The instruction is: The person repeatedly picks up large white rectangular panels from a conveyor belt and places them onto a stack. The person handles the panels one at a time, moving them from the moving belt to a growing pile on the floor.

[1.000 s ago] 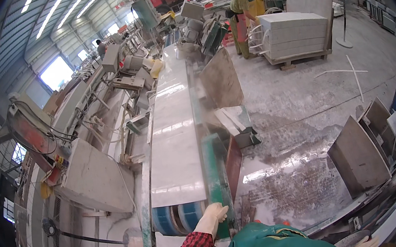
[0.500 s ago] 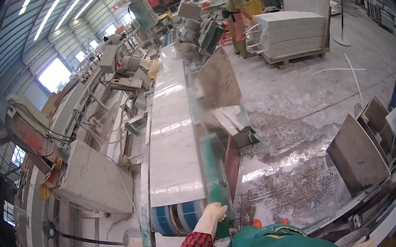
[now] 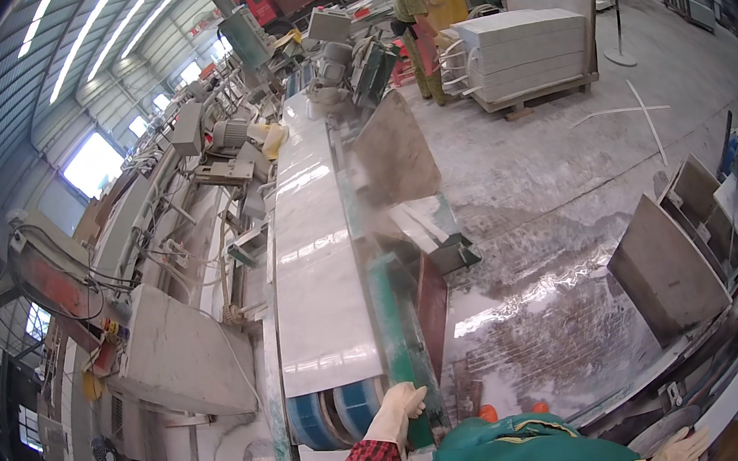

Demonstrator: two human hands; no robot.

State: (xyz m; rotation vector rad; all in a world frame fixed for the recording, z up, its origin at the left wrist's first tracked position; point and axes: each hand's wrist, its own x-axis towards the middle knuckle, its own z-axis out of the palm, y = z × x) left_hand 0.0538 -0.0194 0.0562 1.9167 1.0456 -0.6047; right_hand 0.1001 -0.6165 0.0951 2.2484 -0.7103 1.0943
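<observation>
A long, glossy white slab [image 3: 319,265] lies along the conveyor, running away from me. Its near edge ends over blue rollers [image 3: 355,408]. My left hand [image 3: 400,410], in a pale glove, is closed on the green side rail [image 3: 398,348] just right of the rollers. Below it shows a red-and-black checked sleeve. At the lower right, partly cut off behind my green and yellow apron [image 3: 529,452], my right hand [image 3: 681,449] is also gloved. Its fingers are stretched out beside a long pale strip [image 3: 736,397], and I see nothing held in it.
Machines with motors [image 3: 333,63] stand at the conveyor's far end. A tilted stone panel [image 3: 189,347] is on the left. Brown boards [image 3: 668,270] lean at right on the wet floor. Farther off, another person [image 3: 417,28] stands by a pallet of stacked white slabs [image 3: 528,56].
The view has tilted and shifted slightly, and more of my right hand shows. My left hand stays on the rail, and the slab keeps its place against it.
</observation>
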